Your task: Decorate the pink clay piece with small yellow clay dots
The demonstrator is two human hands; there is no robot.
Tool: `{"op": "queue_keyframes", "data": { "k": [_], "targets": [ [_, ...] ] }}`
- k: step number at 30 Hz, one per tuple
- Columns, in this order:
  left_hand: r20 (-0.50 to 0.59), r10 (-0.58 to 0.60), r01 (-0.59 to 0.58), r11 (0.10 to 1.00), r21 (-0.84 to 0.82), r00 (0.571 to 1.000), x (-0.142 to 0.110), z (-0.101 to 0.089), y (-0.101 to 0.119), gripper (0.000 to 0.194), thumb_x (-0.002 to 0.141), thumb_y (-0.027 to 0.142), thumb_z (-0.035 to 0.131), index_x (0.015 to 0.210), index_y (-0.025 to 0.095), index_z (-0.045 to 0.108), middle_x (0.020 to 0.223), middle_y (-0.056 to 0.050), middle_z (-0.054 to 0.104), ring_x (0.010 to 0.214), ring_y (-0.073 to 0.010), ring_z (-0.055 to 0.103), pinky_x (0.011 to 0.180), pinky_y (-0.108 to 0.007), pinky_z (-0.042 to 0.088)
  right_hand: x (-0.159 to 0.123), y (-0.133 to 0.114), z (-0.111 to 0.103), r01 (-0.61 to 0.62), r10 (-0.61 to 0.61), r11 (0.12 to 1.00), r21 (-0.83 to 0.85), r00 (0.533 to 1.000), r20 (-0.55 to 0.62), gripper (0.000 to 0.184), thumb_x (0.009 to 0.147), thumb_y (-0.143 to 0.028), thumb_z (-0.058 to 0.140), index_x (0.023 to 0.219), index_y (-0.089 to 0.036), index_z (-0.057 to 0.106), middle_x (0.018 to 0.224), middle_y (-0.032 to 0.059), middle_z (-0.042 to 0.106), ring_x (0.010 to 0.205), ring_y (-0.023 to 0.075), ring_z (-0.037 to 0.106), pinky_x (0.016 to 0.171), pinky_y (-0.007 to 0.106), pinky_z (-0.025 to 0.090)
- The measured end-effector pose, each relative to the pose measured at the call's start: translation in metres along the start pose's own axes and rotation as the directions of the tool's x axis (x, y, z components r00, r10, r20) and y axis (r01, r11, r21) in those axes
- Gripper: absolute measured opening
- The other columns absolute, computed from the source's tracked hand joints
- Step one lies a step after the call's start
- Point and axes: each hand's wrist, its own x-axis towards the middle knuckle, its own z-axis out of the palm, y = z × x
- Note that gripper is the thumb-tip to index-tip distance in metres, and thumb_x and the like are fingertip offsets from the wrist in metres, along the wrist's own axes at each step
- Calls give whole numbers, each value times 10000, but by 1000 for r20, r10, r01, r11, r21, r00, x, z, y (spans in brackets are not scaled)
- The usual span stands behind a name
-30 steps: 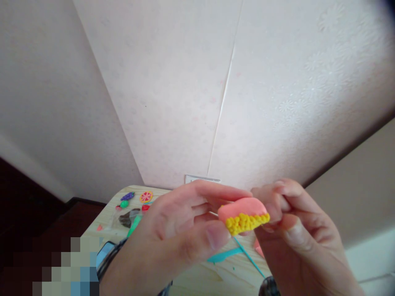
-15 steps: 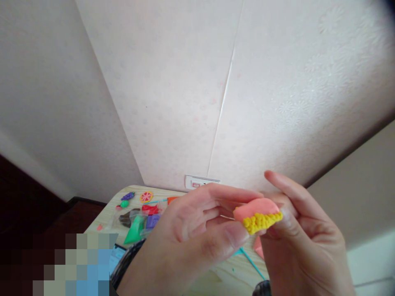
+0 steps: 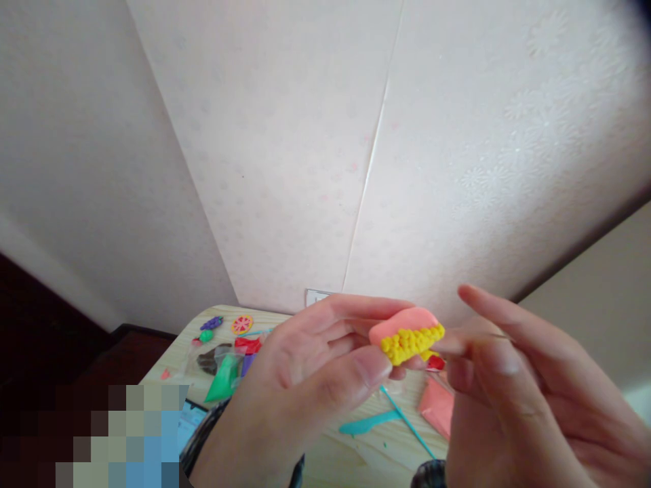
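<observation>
My left hand (image 3: 325, 386) holds a small modelling-clay piece (image 3: 407, 332) between its thumb and fingers, above the table. The piece has a smooth pink rounded top and a bumpy yellow band along its lower side. At its right end is the extended index finger of my right hand (image 3: 523, 379); whether that fingertip presses on the clay is unclear. My right thumb lies back along the index finger, and another finger sticks up, apart from the rest. No object shows in the right hand.
Below my hands, a turquoise clay knife (image 3: 369, 421) and a thin turquoise stick (image 3: 407, 420) lie on the wooden table (image 3: 366, 461). A pink clay pack (image 3: 437, 407) lies at right. Green clay (image 3: 222, 379), purple grapes (image 3: 211, 323) and a round fruit slice (image 3: 242, 324) are at left.
My right hand has drawn back to the right, its thumb now off the clay piece. My left hand has shifted the piece slightly left and up, uncovering the turquoise knife and pink pack.
</observation>
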Motion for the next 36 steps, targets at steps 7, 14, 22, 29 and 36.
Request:
{"op": "queue_keyframes", "data": {
  "k": [7, 14, 22, 29, 36],
  "targets": [
    [3, 19, -19, 999, -36, 1000, -2, -3, 1, 162, 812, 275, 720, 969, 247, 746, 991, 28, 755, 934, -109, 666, 845, -171, 516, 4, 4, -3, 301, -299, 940, -163, 954, 35, 195, 840, -264, 666, 1008, -313, 752, 802, -10, 757, 598, 142, 651, 521, 282, 516],
    [24, 61, -61, 998, -22, 998, 3, -5, -3, 135, 822, 286, 710, 942, 246, 758, 854, 46, 744, 820, -74, 654, 787, -152, 509, 13, 7, -16, 245, -174, 952, -186, 928, 330, 124, 852, -198, 652, 903, -272, 738, 983, 21, 665, 928, 177, 632, 759, 282, 521],
    [47, 3, -6, 998, 62, 999, -1, -6, 0, 123, 828, 296, 702, 937, 278, 756, 965, 38, 750, 918, -109, 669, 830, -197, 518, 15, 8, -22, 160, -88, 975, -153, 914, 395, 73, 850, -276, 674, 786, -266, 706, 883, 3, 580, 810, 137, 600, 678, 242, 478],
    [66, -11, 8, 999, 50, 998, -3, -7, -1, 135, 823, 308, 706, 943, 267, 752, 962, 35, 746, 924, -120, 672, 833, -206, 525, 12, 2, -17, 148, -71, 973, -177, 923, 379, 103, 865, -265, 649, 763, -250, 658, 831, 0, 583, 754, 138, 589, 642, 256, 452],
    [85, -40, 30, 992, 119, 996, -6, -5, 8, 117, 843, 227, 680, 936, 238, 751, 951, 7, 750, 887, -122, 673, 808, -205, 539, 12, -6, -18, 243, -102, 933, -268, 888, 449, 157, 898, -277, 594, 750, -243, 633, 771, -8, 607, 673, 121, 585, 606, 244, 449]
  ]
}}
